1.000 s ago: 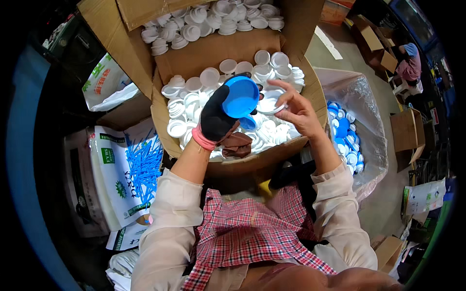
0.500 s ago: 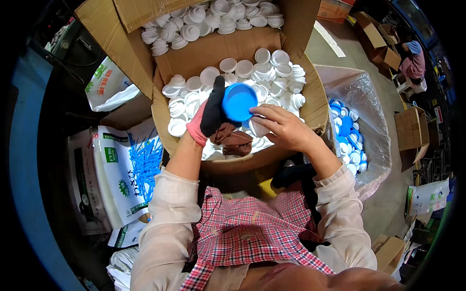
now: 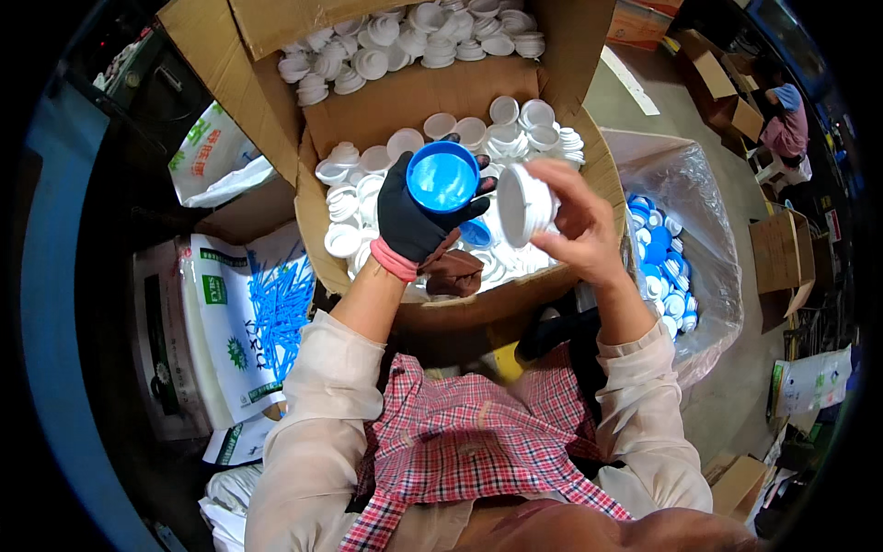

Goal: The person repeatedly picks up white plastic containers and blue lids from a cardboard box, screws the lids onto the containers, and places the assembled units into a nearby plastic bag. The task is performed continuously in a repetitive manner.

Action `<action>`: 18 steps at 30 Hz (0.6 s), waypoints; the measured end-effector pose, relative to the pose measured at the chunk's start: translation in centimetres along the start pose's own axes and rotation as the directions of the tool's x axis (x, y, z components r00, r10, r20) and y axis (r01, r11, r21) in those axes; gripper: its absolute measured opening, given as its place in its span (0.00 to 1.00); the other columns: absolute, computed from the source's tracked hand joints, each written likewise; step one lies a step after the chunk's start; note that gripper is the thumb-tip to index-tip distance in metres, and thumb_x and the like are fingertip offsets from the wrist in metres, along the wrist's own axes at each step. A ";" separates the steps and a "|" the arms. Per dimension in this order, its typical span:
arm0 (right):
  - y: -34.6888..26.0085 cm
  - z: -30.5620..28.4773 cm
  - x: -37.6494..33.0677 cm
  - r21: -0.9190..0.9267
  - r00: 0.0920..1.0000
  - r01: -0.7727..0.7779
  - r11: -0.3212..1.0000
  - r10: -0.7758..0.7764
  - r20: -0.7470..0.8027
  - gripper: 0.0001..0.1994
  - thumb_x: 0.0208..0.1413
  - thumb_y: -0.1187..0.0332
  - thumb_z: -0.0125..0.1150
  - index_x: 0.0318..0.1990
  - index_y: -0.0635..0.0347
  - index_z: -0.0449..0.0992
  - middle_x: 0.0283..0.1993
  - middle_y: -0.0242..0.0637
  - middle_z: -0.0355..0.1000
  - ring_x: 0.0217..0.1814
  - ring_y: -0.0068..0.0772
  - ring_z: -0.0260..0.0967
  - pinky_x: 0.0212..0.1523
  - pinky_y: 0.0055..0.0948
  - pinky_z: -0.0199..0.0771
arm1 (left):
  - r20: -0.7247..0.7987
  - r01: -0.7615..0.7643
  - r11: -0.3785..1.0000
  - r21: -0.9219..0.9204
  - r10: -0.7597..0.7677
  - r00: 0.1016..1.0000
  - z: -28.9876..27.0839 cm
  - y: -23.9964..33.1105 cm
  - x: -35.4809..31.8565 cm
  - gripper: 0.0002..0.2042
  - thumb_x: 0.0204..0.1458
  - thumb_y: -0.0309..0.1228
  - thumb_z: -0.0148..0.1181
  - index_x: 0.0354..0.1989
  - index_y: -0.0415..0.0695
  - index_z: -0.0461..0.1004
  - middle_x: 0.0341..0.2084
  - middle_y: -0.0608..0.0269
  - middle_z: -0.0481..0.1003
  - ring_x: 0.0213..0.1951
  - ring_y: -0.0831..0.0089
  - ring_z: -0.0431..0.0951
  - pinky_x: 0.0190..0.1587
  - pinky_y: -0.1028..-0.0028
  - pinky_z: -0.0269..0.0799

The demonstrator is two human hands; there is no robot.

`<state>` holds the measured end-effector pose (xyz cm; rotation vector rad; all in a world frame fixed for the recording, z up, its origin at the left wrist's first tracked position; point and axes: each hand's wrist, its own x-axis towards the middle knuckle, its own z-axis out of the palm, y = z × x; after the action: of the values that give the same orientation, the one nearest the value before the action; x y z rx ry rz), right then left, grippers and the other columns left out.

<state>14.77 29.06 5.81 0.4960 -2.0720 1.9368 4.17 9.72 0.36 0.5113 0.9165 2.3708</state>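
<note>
My left hand (image 3: 406,224), in a black glove with a pink cuff, is closed round a blue round plastic cap (image 3: 442,178), its hollow side facing up. Bare, my right hand (image 3: 586,225) grips a white ridged plastic lid (image 3: 522,206) between thumb and fingers, tilted on edge just right of the blue cap. The two pieces are apart. Beneath my hands, a cardboard box (image 3: 602,184) holds many white lids (image 3: 340,241). Another blue piece (image 3: 475,234) shows below my left fingers, partly hidden. A brown cloth (image 3: 454,273) lies at the box's near edge.
At the right stands a plastic-lined box (image 3: 704,230) of blue and white caps (image 3: 676,267). More white lids (image 3: 368,63) lie beyond the upright cardboard flap. Blue plastic sticks (image 3: 279,304) rest on a white bag at the left. Another person (image 3: 785,124) sits at the far right.
My right hand has drawn back to the right and lifted the white lid upright. My left hand has turned palm up under the blue cap, which has shifted slightly left.
</note>
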 end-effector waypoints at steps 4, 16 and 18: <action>0.4 0.1 0.2 0.077 0.995 0.044 0.996 -0.036 -0.092 0.27 0.44 0.75 0.70 0.56 0.56 0.71 0.63 0.39 0.61 0.66 0.37 0.59 0.62 0.38 0.65 | 0.058 0.193 0.970 -0.144 -0.187 0.981 -0.3 0.7 -0.3 0.24 0.59 0.40 0.53 0.57 0.36 0.62 0.52 0.46 0.72 0.51 0.52 0.76 0.49 0.62 0.76; 1.0 2.8 0.7 -0.657 0.964 0.226 0.719 -0.260 0.048 0.32 0.39 0.73 0.72 0.57 0.60 0.69 0.52 0.45 0.66 0.52 0.45 0.66 0.51 0.37 0.68 | 0.218 -0.317 0.584 0.747 0.234 0.947 1.0 -1.2 -1.3 0.29 0.46 0.26 0.68 0.58 0.40 0.63 0.52 0.56 0.71 0.50 0.66 0.74 0.52 0.70 0.71; 1.1 2.9 0.7 -0.656 0.971 0.201 0.728 -0.238 0.034 0.32 0.39 0.72 0.72 0.57 0.60 0.69 0.51 0.45 0.66 0.51 0.45 0.66 0.50 0.37 0.69 | 0.229 -0.322 0.539 0.778 0.234 0.945 1.2 -0.8 -1.4 0.29 0.46 0.26 0.68 0.58 0.40 0.63 0.51 0.56 0.71 0.51 0.66 0.74 0.53 0.71 0.71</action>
<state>13.79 26.22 4.87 0.4819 -2.3408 0.9638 6.18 9.94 0.45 1.1915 2.0167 2.0079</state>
